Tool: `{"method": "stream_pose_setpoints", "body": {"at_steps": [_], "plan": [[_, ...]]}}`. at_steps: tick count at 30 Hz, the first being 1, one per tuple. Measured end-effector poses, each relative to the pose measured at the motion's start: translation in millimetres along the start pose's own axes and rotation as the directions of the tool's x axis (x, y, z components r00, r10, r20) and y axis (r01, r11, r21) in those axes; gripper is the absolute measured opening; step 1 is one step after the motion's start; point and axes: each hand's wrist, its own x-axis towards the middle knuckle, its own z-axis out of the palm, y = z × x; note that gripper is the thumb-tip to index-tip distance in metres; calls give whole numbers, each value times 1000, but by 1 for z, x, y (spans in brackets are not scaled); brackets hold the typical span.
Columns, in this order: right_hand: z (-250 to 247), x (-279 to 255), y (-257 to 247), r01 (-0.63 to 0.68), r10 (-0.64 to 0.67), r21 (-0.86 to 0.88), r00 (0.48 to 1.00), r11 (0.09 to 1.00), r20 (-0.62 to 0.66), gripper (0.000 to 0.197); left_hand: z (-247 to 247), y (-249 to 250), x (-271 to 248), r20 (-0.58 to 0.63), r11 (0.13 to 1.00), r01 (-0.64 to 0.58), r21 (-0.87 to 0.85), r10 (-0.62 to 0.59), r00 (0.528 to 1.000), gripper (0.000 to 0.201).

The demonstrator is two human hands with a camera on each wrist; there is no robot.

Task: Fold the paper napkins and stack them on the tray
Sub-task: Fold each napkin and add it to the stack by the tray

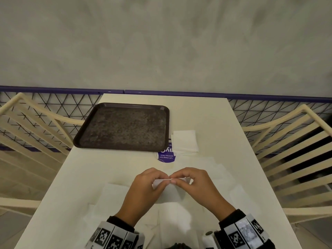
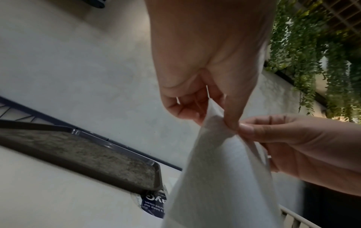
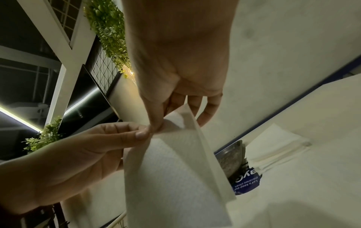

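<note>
A white paper napkin (image 1: 170, 194) hangs lifted over the near middle of the table. My left hand (image 1: 162, 180) and my right hand (image 1: 177, 179) both pinch its top edge, thumbs nearly touching. In the left wrist view the left thumb and fingers (image 2: 231, 121) clamp the napkin (image 2: 215, 169). The right wrist view has the right hand (image 3: 156, 127) pinching the doubled napkin (image 3: 171, 169). The dark brown tray (image 1: 122, 126) lies at the far left with nothing on it. A small pile of folded napkins (image 1: 185, 141) rests on the table just right of the tray.
More white napkins (image 1: 111, 194) lie spread on the white table (image 1: 206, 114) beneath and around my hands. A purple round sticker (image 1: 166, 156) peeks out between tray and folded pile. Cream slatted chairs (image 1: 296, 150) stand on both sides. A grey wall lies beyond the table.
</note>
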Motion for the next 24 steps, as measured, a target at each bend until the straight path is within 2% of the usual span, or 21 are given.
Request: {"method": "stream_pose_setpoints", "body": {"at_steps": [4, 5, 8, 10, 13, 16, 18, 20, 23, 24], "plan": [[-3, -1, 1, -5, 4, -42, 1000, 999, -4, 6, -6, 0, -1, -10, 999, 48, -24, -49, 999, 43], [-5, -2, 2, -8, 7, -33, 1000, 999, -15, 6, -8, 0, -2, -13, 997, 73, -36, -74, 997, 38], [-10, -6, 7, -11, 12, 13, 998, 1000, -58, 15, -13, -2, -4, -11, 983, 174, -63, -175, 985, 3], [-13, -9, 10, -30, 35, 58, 996, 998, -88, 18, -16, -4, -8, 1, 977, 185, -109, -186, 983, 16], [-14, -14, 17, -86, 99, 148, 992, 985, -82, 18, -18, -2, -8, -12, 955, 216, -202, -223, 975, 20], [-9, -15, 24, -180, 170, 121, 982, 976, 85, 34, -18, -2, -6, -24, 932, 233, -279, -249, 968, 21], [-2, -13, 31, -223, 201, 119, 964, 968, 177, 28, -18, -3, -5, -31, 928, 237, -289, -256, 966, 23], [2, -11, 32, -251, 217, 169, 957, 953, 194, 19, -18, -4, -5, -42, 926, 247, -284, -269, 962, 25], [0, -7, 41, -242, 221, 170, 966, 955, 136, 48, -22, -8, -4, -54, 926, 261, -273, -285, 957, 22], [-1, -5, 41, -237, 217, 181, 968, 954, 125, 48, -24, -9, -4, -54, 923, 269, -274, -294, 954, 19]]}}
